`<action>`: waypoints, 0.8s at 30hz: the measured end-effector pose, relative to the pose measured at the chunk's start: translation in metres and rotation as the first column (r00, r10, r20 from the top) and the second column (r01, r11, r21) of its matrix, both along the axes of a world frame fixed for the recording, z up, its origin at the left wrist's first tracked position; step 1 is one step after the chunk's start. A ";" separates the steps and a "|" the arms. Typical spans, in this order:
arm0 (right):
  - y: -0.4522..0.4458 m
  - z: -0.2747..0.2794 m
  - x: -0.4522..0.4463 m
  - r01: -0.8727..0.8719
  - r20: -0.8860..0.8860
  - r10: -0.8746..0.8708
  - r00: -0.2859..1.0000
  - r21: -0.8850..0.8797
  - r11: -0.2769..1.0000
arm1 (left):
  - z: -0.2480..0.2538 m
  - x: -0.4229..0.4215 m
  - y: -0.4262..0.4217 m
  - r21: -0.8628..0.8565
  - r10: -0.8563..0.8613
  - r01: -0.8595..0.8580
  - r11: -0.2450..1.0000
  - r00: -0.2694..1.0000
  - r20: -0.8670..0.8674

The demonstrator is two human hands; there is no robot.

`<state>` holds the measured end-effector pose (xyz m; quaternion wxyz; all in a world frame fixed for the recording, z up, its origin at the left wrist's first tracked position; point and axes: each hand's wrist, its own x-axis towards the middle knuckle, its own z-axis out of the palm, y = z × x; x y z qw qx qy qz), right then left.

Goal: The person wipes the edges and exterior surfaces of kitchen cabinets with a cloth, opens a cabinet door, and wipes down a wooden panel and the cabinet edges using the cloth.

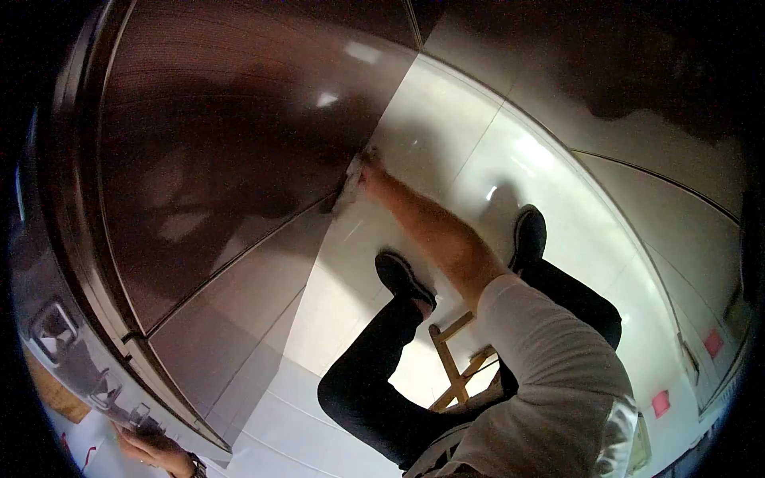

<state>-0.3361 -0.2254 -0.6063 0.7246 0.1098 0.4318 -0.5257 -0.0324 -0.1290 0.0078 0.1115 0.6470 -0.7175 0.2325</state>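
My right hand (369, 174) is at the end of my outstretched arm, low on the glossy dark brown panel (223, 119), where it meets the pale floor. A whitish, cloth-like thing (347, 190) is bunched under its fingers against the panel. Motion blur hides the finger detail. At the lower left, my left hand (155, 452), with a dark watch at the wrist, lies beside the metal-edged frame (171, 398). Its fingers are stretched out and hold nothing that I can see.
Between my legs stands a wooden folding stool (450, 362). My black shoes (405, 279) rest on shiny pale floor tiles (470, 191). Metal fittings (56, 331) line the left edge. Pink pieces (661, 404) are at the right, and a curved wall base runs along the far side.
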 end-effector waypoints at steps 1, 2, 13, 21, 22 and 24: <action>-0.016 -0.014 -0.008 0.127 -0.090 -0.132 0.987 -0.065 0.990 | 0.003 0.008 0.000 0.000 -0.003 0.003 1.000 0.997 -0.079; -0.030 -0.014 -0.024 0.180 -0.143 -0.191 0.971 -0.085 0.980 | 0.003 0.015 -0.001 0.000 -0.001 0.001 1.000 0.991 -0.133; -0.074 0.022 -0.138 0.290 -0.342 -0.262 0.903 0.033 0.957 | 0.005 0.038 -0.005 0.062 -0.029 0.054 0.997 0.934 -0.356; -0.005 -0.052 -0.022 0.021 -0.045 -0.016 0.999 0.118 0.993 | 0.005 0.038 0.007 -0.087 0.075 -0.125 0.988 0.899 -0.432; -0.003 -0.076 -0.012 -0.024 0.037 0.021 0.999 0.075 0.997 | 0.006 0.042 0.006 -0.058 0.065 -0.099 0.993 0.903 -0.424; -0.009 -0.037 -0.024 0.001 -0.010 0.000 1.000 0.093 0.996 | 0.013 0.057 0.008 -0.029 0.056 -0.075 0.997 0.909 -0.413</action>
